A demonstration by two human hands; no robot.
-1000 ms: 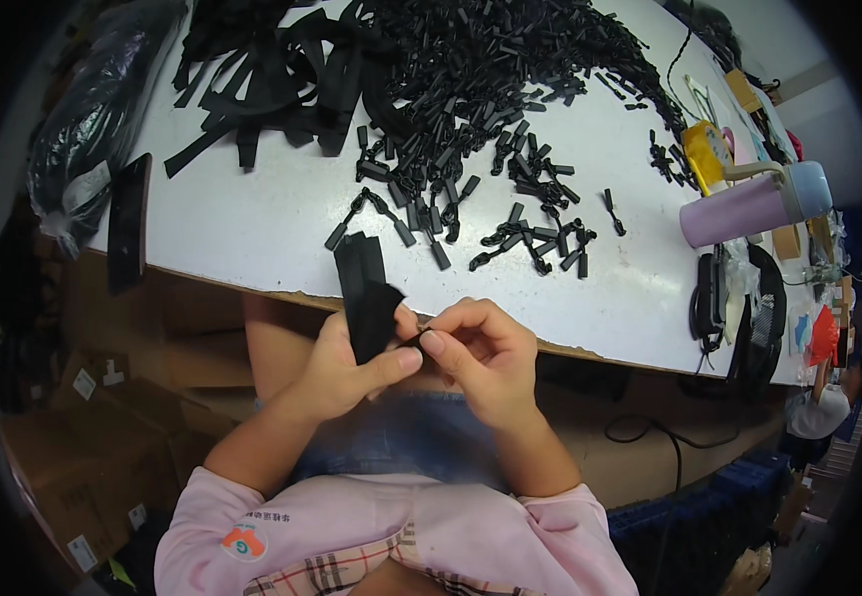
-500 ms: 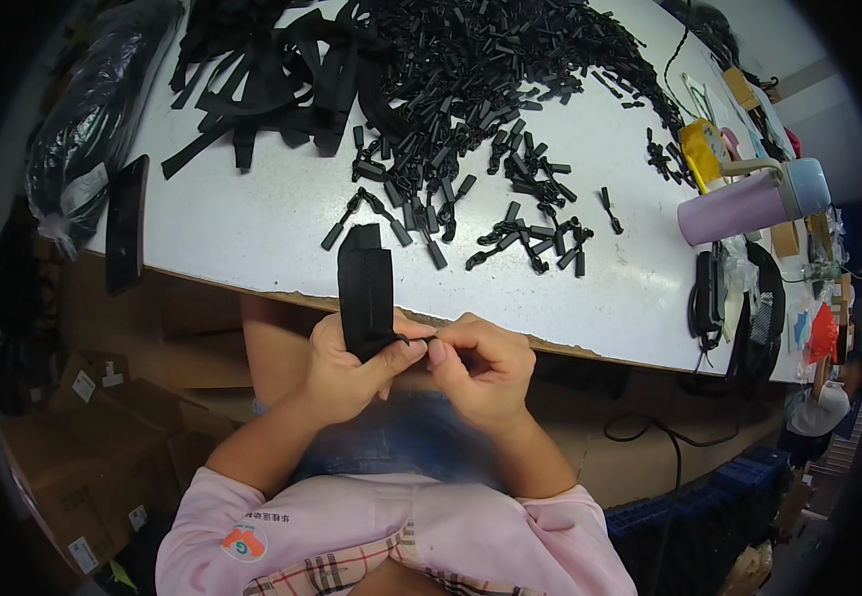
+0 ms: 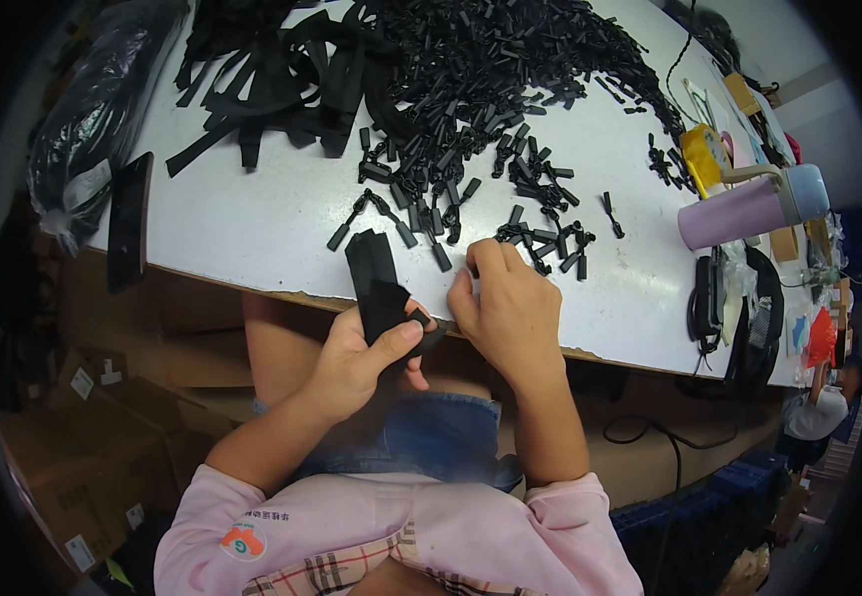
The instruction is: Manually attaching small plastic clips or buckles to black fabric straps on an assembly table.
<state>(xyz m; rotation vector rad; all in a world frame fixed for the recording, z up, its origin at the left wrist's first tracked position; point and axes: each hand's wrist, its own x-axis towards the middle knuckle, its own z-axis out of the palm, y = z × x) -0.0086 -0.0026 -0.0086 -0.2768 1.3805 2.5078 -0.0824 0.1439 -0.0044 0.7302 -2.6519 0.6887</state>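
Observation:
My left hand point(image 3: 354, 360) is closed on a folded length of black zipper tape point(image 3: 371, 273), thumb pressed on it just off the table's front edge. The tape's upper end stands above the hand, and another part bends out by the fingertips. My right hand point(image 3: 512, 310) has its fingers pinched down at the tabletop, beside a small cluster of black zipper pulls point(image 3: 562, 238). A dark bit shows at the right fingertips, apparently one zipper pull, mostly hidden. Two more zipper pulls point(image 3: 381, 209) lie beyond the tape.
A large heap of black zipper pulls point(image 3: 510, 60) covers the far white table point(image 3: 252, 233). Black strips point(image 3: 332, 89) lie at far left, near a plastic-wrapped bundle point(image 3: 103, 109). A lilac bottle point(image 3: 734, 214) lies at right. Cardboard boxes point(image 3: 103, 467) stand below left.
My right hand has left the tape held in my left hand and moved forward onto the table, at the near zipper pulls. The tape in my left hand has tilted and its lower part bends.

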